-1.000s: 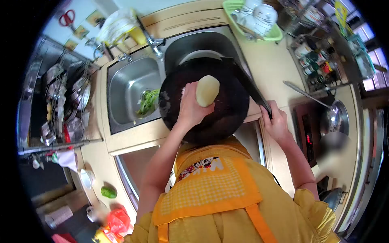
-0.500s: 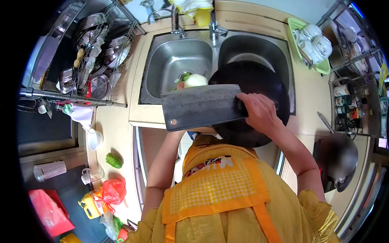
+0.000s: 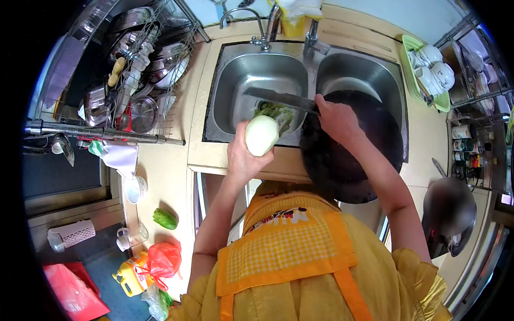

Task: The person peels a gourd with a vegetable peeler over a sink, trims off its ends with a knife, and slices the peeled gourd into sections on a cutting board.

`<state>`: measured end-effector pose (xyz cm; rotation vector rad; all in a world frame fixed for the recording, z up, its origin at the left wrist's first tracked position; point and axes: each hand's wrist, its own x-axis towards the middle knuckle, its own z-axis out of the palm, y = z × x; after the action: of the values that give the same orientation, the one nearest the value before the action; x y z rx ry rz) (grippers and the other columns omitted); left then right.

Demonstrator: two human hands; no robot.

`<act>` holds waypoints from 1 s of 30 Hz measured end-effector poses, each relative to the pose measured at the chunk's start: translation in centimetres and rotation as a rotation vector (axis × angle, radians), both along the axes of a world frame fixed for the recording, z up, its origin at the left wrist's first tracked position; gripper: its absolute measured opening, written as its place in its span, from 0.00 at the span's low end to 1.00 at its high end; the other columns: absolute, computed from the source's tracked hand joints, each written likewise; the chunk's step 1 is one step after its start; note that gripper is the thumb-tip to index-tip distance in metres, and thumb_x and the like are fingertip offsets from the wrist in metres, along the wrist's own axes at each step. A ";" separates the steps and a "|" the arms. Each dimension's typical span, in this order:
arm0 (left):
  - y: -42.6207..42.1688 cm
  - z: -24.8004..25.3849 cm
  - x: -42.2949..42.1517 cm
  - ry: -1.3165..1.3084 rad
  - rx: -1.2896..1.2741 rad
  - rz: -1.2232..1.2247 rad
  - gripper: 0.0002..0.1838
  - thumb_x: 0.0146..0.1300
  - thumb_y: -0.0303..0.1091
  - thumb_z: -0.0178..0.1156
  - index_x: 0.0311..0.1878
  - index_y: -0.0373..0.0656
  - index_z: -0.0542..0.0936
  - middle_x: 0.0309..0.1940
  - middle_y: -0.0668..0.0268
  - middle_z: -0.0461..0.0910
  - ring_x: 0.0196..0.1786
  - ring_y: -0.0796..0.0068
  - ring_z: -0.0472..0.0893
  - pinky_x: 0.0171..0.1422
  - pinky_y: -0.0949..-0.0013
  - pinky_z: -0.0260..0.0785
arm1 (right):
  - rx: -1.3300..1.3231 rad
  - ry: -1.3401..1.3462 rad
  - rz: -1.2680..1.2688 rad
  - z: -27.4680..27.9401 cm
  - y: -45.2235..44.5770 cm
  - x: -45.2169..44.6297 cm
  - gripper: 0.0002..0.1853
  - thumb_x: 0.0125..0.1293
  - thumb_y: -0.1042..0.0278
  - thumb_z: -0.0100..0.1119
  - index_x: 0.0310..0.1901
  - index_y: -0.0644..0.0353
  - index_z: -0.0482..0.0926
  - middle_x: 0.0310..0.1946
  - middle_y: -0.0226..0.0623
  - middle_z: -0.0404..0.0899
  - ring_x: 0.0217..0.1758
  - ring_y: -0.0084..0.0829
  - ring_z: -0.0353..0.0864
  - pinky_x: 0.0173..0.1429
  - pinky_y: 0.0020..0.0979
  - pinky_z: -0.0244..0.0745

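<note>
My left hand [image 3: 242, 157] is wrapped round a smooth, pale green-white peeled vegetable [image 3: 262, 136] at the front edge of the left basin. In my right hand [image 3: 338, 121] is the handle of a wide dark cleaver [image 3: 281, 98]. Its blade points left over the left basin [image 3: 225, 72], seen almost edge-on and apart from the vegetable. Green peelings [image 3: 282, 115] lie in that basin below the blade, partly hidden by the vegetable. A large dark round board [image 3: 353, 152] lies under my right forearm, covering much of the right basin and overhanging the counter front.
Two faucets [image 3: 262, 44] rise behind the basins. A wire rack with pans [image 3: 144, 113] stands left; a green basket [image 3: 409, 67] of bowls is at the back right. A green cucumber-like piece [image 3: 165, 219] and a red bag [image 3: 163, 260] lie on the left counter. A wok [image 3: 466, 232] sits right.
The cleaver has turned from broadside to nearly edge-on and moved up over the left basin. My left hand, hidden before behind the blade, now shows with the vegetable. The view has shifted slightly.
</note>
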<state>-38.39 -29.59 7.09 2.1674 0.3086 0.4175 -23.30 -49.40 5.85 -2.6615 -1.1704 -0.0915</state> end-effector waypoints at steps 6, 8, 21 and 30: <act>1.9 0.3 -0.8 -0.001 -0.042 0.067 0.31 0.41 0.30 0.70 0.51 0.41 0.68 0.39 0.55 0.80 0.42 0.61 0.83 0.46 0.64 0.74 | 0.179 -0.086 0.021 0.0 1.1 -1.3 0.07 0.59 0.74 0.50 0.39 0.58 0.67 0.21 0.38 0.76 0.26 0.40 0.81 0.29 0.39 0.75; 2.3 0.6 -1.5 -0.003 -0.084 0.081 0.32 0.41 0.30 0.70 0.51 0.40 0.68 0.38 0.56 0.80 0.42 0.64 0.82 0.46 0.66 0.74 | 0.185 -0.151 0.018 0.4 1.1 -1.5 0.06 0.58 0.74 0.51 0.38 0.57 0.68 0.21 0.36 0.76 0.26 0.38 0.81 0.30 0.37 0.75; 3.8 4.0 6.1 0.346 -1.025 -0.290 0.25 0.51 0.33 0.65 0.48 0.27 0.72 0.37 0.54 0.80 0.40 0.66 0.82 0.44 0.67 0.76 | 0.086 -0.522 0.243 1.2 -0.2 -0.7 0.11 0.49 0.71 0.55 0.37 0.53 0.72 0.21 0.28 0.65 0.26 0.26 0.71 0.31 0.28 0.66; 9.7 2.1 11.3 0.156 -0.875 -0.088 0.23 0.50 0.32 0.66 0.47 0.31 0.70 0.36 0.58 0.75 0.37 0.67 0.79 0.42 0.64 0.75 | -0.005 -0.451 0.203 0.6 -0.8 -0.6 0.09 0.52 0.71 0.54 0.37 0.53 0.71 0.22 0.27 0.69 0.27 0.27 0.74 0.31 0.28 0.68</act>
<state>-27.09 -19.93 9.22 1.3449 0.3897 0.0316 -23.91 -50.19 6.41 -2.5813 -1.5620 -0.6819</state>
